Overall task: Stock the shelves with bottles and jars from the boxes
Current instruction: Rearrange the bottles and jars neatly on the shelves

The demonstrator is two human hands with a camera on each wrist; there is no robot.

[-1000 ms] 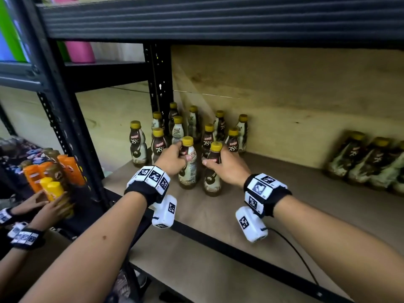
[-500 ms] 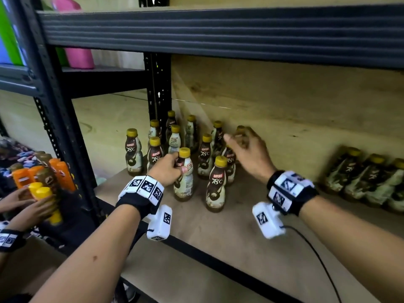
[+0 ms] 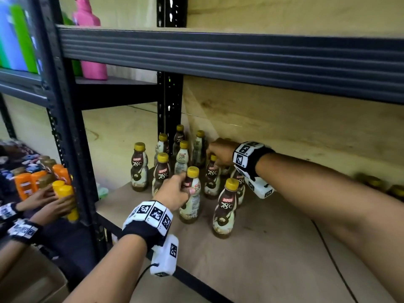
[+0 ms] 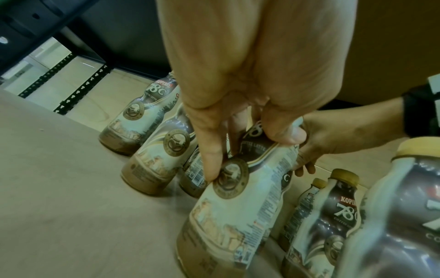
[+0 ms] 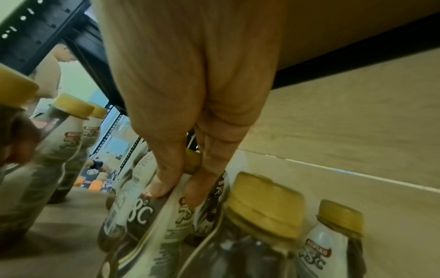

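Note:
Several brown coffee bottles with yellow caps stand clustered at the left end of the wooden shelf board (image 3: pixel 273 248). My left hand (image 3: pixel 184 189) (image 4: pixel 247 156) grips the upper body of one front-row coffee bottle (image 3: pixel 192 206) (image 4: pixel 233 216), which stands on the board. My right hand (image 3: pixel 213 157) (image 5: pixel 177 191) reaches over the cluster and pinches the top of a coffee bottle farther back (image 3: pixel 211 176). That bottle's cap (image 5: pixel 190 163) shows between thumb and fingers. Another bottle (image 3: pixel 225 213) stands free at the front right of the group.
A dark shelf beam (image 3: pixel 218 53) hangs low overhead, and a black upright post (image 3: pixel 65 127) stands at the left. More bottles (image 3: pixel 376 182) sit blurred at the far right. Another person's hands (image 3: pixel 50 204) hold yellow bottles at the left. A cardboard box (image 3: pixel 32 281) lies below.
My right hand let go of the front bottle and reached back and left over the group onto a bottle farther in. My left hand kept its hold.

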